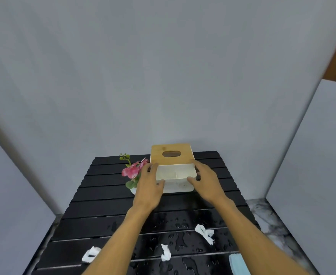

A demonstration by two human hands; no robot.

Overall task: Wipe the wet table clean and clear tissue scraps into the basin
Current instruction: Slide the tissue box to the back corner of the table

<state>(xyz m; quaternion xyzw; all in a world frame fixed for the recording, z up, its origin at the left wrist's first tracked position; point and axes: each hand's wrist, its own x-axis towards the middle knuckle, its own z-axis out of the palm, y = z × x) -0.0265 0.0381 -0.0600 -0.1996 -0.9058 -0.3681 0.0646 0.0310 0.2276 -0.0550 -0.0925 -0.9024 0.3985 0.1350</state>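
Note:
A white tissue box (175,175) with a wooden lid (171,154) and an open front tray stands at the back of the black slatted table (103,197). My left hand (150,184) grips its left side and my right hand (206,180) grips its right side. Water drops (180,225) cover the near slats. Three white tissue scraps lie there: one at the left (91,254), one in the middle (165,253), one at the right (204,233). A light blue cloth (238,263) lies at the near right edge.
A small pot of pink artificial flowers (133,171) stands just left of the box, touching my left hand. Grey walls close in behind and on both sides. A marble surface (266,217) runs along the table's right side.

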